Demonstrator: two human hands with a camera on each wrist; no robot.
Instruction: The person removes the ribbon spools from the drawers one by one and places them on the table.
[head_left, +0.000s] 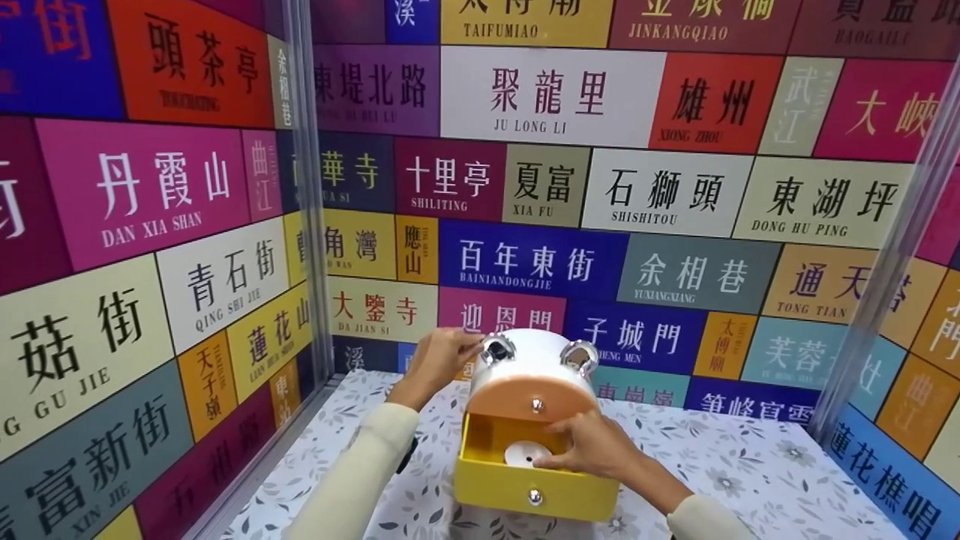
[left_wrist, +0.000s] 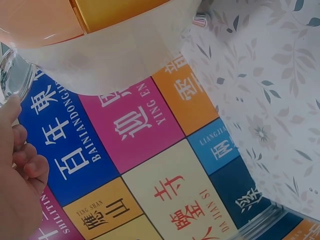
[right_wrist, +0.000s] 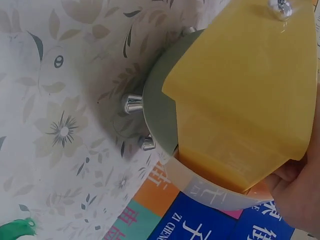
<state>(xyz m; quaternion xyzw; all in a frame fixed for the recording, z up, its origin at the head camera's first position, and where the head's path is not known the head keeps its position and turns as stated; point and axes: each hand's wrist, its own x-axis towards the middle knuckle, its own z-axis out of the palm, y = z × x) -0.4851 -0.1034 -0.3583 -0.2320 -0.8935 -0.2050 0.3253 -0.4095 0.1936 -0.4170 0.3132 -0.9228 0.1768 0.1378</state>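
Jutting out nearest, a yellow drawer carries a white disc inside. Over the drawer's right side reaches the right hand, its grip parted between thumb and fingers, the thumb by the disc; whether they touch is unclear. Behind, the left hand pinches a silver ring on the white-topped cabinet, standing on the leaf-patterned surface. Colourful lettered panels rise beyond.
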